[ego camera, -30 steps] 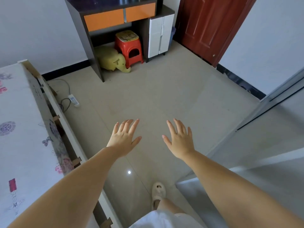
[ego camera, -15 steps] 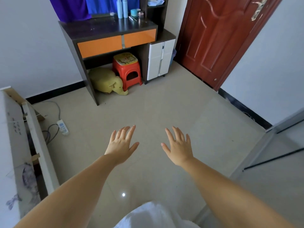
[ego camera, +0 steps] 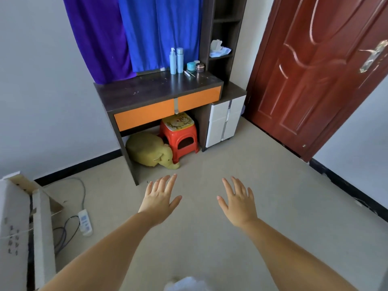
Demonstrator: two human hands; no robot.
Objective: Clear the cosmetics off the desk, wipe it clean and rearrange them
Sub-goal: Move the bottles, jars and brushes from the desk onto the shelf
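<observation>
Two hands: left hand [ego camera: 160, 198] and right hand [ego camera: 238, 200] held out palm-down over bare floor [ego camera: 210, 238], fingers spread, holding nothing.
Cosmetics: two pale blue bottles [ego camera: 176, 60], two small jars [ego camera: 195, 66] and thin sticks stand at the back right of the desk [ego camera: 151, 92], well apart from both hands.
Edges: door [ego camera: 310, 76] on the right, white box [ego camera: 14, 227] on the left.
Unclear: labels too small to read.

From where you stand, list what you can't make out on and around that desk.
- Head view, bottles and jars: labels too small to read.
- Sticks on the desk: too small to identify.
- Wall behind the desk: covered by cloths.
- Under the desk: blocked by stool and plush.
- Shelf upper tiers: cut off by the top edge.
</observation>
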